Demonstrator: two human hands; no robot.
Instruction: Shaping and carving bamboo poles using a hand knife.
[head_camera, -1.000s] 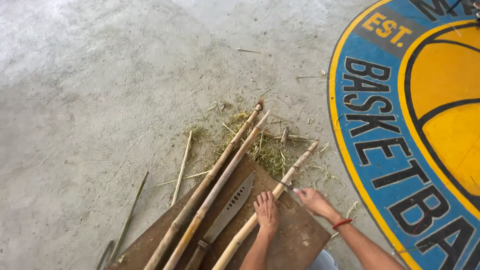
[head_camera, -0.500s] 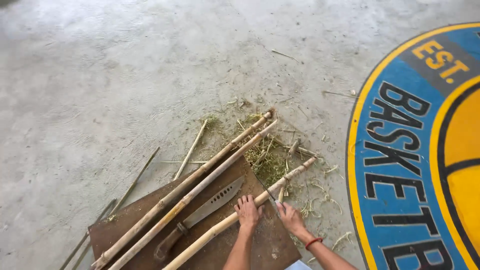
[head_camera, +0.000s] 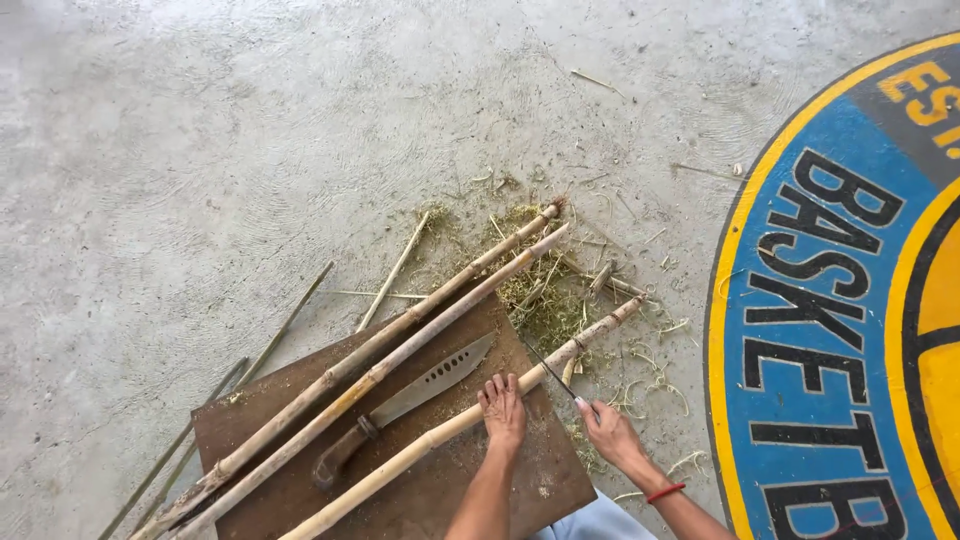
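Observation:
My left hand (head_camera: 503, 406) presses down on a pale bamboo pole (head_camera: 470, 417) that lies slanted across a brown board (head_camera: 300, 385). My right hand (head_camera: 606, 431), with a red band at the wrist, grips a thin dark blade (head_camera: 548, 369) whose tip rests against that pole just past the left hand. Two more bamboo poles (head_camera: 400, 330) lie side by side on the board, to the left. A big knife (head_camera: 420, 388) with a perforated blade and dark handle lies between them and the held pole.
Green shavings and curled strips (head_camera: 550, 300) litter the concrete floor beyond the board. Thin split sticks (head_camera: 280, 330) lie to the left of it. A large blue, yellow and black painted circle (head_camera: 840, 300) covers the floor at the right.
The view has shifted right to left, so the board and poles sit more central. My hands stay on the same pole, and the thin blade now shows against it.

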